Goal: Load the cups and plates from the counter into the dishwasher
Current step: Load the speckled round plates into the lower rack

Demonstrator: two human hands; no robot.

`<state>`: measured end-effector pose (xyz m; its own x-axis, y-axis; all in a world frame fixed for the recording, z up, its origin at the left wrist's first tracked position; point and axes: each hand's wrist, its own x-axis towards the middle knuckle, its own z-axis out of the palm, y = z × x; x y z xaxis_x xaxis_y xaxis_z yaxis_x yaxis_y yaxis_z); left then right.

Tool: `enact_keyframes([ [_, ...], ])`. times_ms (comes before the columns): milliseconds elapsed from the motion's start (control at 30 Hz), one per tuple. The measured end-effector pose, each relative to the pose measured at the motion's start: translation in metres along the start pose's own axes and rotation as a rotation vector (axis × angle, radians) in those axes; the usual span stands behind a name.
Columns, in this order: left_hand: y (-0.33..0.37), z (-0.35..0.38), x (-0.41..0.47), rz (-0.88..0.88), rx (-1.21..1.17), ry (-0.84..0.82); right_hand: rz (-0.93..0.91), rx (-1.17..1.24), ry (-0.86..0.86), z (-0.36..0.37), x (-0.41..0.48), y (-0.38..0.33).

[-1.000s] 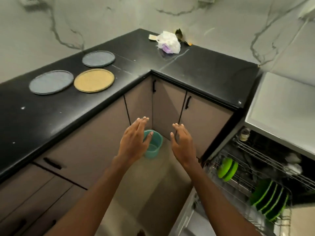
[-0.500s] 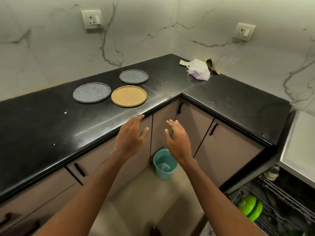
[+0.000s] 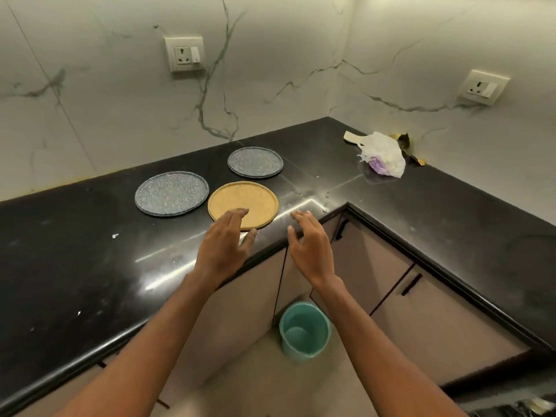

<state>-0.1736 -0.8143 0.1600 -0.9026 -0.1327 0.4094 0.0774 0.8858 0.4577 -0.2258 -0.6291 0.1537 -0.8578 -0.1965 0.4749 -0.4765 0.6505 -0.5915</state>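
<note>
Plates, three, flat on the black surface (image 3: pixel 90 251): yellow plate (image 3: pixel 243 204) nearest me, large grey plate (image 3: pixel 171 197) and small grey plate (image 3: pixel 255 162) behind. My left hand (image 3: pixel 224 245) is over its near rim, my right hand (image 3: pixel 310 245) beside; fingers (image 3: pixel 237 213) released, empty. Best: hook the rim, lift level.

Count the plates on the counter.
3. A large grey plate on the left; a yellow plate to its right, its near edge partly covered by the left hand; a smaller grey plate behind the yellow one. No stacking visible.
</note>
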Motion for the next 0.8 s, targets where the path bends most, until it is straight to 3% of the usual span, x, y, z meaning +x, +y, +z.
enact_keyframes([
  [500, -0.085, 0.032, 0.138, -0.218, 0.061, -0.047, -0.131, 0.041, -0.068, 0.084, 0.163, 0.032],
  [800, -0.166, 0.087, 0.214, -0.19, 0.075, -0.223, 0.029, 0.025, -0.122, 0.166, 0.238, 0.062],
])
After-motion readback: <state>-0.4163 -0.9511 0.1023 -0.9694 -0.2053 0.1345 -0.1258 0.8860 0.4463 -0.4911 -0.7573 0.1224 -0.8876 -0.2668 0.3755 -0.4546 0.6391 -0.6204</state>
